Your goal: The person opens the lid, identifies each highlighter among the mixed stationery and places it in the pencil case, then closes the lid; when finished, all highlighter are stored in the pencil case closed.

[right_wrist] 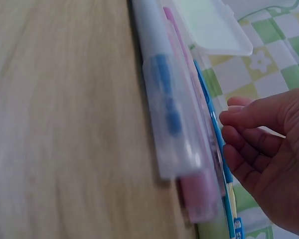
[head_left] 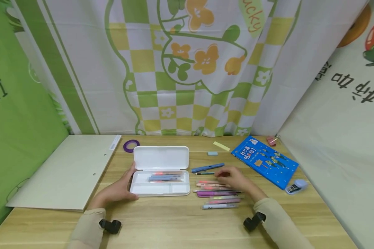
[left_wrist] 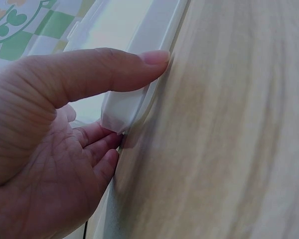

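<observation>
A white pencil case (head_left: 159,157) lies open with several pens (head_left: 165,176) in its tray. My left hand (head_left: 119,188) grips its left end, thumb (left_wrist: 139,67) across the front edge and fingers at the side. My right hand (head_left: 233,178) is above the right-hand group of pens, by a dark pencil (head_left: 204,173) partly hidden beneath it. Its thumb and fingertips (right_wrist: 234,117) are close together, with nothing visible between them. Below it lie a purple pen (head_left: 216,194) and a white pen (head_left: 219,206) with a clear cap (right_wrist: 174,134). A blue pen (head_left: 207,167) lies just beyond.
Behind are a blue eraser (head_left: 212,153), a yellow strip (head_left: 221,146) and a purple tape roll (head_left: 131,146). To the right lie a blue book (head_left: 265,160), a lilac-and-black sharpener-like item (head_left: 296,186) and a red clip (head_left: 272,140). A large beige board (head_left: 62,169) covers the left side.
</observation>
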`<action>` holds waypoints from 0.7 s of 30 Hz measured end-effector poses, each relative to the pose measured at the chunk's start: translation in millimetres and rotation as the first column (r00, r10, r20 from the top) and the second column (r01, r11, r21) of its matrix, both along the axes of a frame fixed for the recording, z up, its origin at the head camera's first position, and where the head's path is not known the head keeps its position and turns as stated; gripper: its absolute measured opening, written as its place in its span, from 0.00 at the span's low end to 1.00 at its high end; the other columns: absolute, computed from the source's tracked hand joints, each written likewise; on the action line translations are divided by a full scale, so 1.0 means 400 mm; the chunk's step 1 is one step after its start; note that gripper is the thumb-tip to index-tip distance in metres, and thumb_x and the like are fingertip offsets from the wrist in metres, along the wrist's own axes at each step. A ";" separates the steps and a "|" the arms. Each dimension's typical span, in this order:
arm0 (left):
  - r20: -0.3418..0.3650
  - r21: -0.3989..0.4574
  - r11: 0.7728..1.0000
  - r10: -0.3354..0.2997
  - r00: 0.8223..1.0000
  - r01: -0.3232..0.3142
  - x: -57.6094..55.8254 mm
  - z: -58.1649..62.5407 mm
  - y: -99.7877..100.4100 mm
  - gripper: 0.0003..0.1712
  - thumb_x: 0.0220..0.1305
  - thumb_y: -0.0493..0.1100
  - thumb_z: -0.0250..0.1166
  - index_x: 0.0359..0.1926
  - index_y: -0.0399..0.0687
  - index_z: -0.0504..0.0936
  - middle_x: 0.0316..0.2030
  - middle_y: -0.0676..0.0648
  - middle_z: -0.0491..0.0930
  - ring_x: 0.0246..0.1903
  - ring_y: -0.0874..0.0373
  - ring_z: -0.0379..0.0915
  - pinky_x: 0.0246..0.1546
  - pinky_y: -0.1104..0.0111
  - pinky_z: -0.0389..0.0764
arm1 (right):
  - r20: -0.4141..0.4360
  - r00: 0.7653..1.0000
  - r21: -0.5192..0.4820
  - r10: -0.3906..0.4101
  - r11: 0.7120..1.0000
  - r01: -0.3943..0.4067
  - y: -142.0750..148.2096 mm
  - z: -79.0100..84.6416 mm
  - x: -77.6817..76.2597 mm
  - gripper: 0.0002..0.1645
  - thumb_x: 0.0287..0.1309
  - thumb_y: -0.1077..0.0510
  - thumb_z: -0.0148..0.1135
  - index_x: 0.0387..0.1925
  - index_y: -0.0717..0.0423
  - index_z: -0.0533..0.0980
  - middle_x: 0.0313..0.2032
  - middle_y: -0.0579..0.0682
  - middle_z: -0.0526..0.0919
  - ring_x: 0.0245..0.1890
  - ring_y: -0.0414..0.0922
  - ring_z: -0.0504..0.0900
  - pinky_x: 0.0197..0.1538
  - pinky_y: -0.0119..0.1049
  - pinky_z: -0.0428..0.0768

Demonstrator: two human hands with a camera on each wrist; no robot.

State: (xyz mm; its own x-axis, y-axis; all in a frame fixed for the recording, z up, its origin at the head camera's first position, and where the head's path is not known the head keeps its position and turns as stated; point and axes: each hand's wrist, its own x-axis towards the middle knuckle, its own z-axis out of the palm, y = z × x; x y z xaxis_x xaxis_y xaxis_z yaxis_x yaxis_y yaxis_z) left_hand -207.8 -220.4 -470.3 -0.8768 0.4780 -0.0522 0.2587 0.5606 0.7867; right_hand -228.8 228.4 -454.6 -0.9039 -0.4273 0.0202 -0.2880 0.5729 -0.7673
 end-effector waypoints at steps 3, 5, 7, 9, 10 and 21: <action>0.002 -0.002 1.000 -0.001 1.000 0.001 0.001 0.001 -0.001 0.74 0.43 0.41 0.76 0.71 0.38 0.23 0.69 0.26 0.36 0.68 0.30 0.28 0.65 0.40 0.37 | 0.000 1.000 0.018 0.021 1.000 -0.021 0.012 -0.003 -0.002 0.10 0.56 0.66 0.61 0.40 0.63 0.81 0.39 0.53 0.82 0.40 0.44 0.77 0.44 0.35 0.77; -0.001 -0.003 1.000 -0.002 1.000 0.002 0.000 0.000 -0.001 0.74 0.43 0.41 0.76 0.71 0.37 0.23 0.69 0.26 0.36 0.68 0.30 0.28 0.65 0.40 0.37 | 0.000 0.999 0.031 0.042 0.999 -0.042 0.018 -0.005 -0.003 0.09 0.56 0.66 0.61 0.40 0.63 0.81 0.38 0.53 0.82 0.40 0.45 0.77 0.43 0.35 0.77; -0.006 -0.008 1.000 -0.004 1.000 0.004 -0.001 -0.002 0.000 0.74 0.43 0.42 0.76 0.71 0.36 0.23 0.69 0.26 0.37 0.68 0.30 0.29 0.65 0.40 0.38 | -0.004 0.998 0.052 0.057 0.997 -0.057 0.021 -0.008 -0.004 0.09 0.56 0.67 0.61 0.39 0.62 0.81 0.38 0.52 0.82 0.39 0.44 0.77 0.42 0.34 0.77; -0.008 -0.015 1.000 -0.004 1.000 0.004 -0.002 -0.004 0.000 0.74 0.43 0.42 0.76 0.71 0.36 0.24 0.69 0.26 0.39 0.68 0.30 0.29 0.65 0.41 0.38 | -0.013 0.997 0.073 0.076 0.995 -0.075 0.022 -0.013 -0.006 0.08 0.56 0.67 0.62 0.39 0.62 0.81 0.37 0.51 0.82 0.39 0.44 0.77 0.42 0.33 0.77; -0.010 -0.017 1.000 -0.004 1.000 0.004 -0.002 -0.004 0.000 0.74 0.43 0.42 0.76 0.71 0.35 0.24 0.69 0.26 0.40 0.68 0.30 0.30 0.65 0.41 0.38 | -0.017 0.996 0.082 0.082 0.993 -0.080 0.022 -0.015 -0.007 0.08 0.56 0.67 0.61 0.39 0.62 0.82 0.37 0.51 0.82 0.39 0.44 0.77 0.41 0.33 0.77; -0.013 -0.014 1.000 -0.004 1.000 0.004 -0.003 -0.006 -0.003 0.74 0.43 0.42 0.75 0.71 0.36 0.24 0.69 0.26 0.42 0.68 0.30 0.30 0.65 0.41 0.38 | 0.007 0.997 0.096 0.077 0.992 -0.077 0.018 -0.024 -0.011 0.09 0.57 0.68 0.60 0.39 0.60 0.82 0.39 0.51 0.83 0.40 0.44 0.76 0.42 0.35 0.77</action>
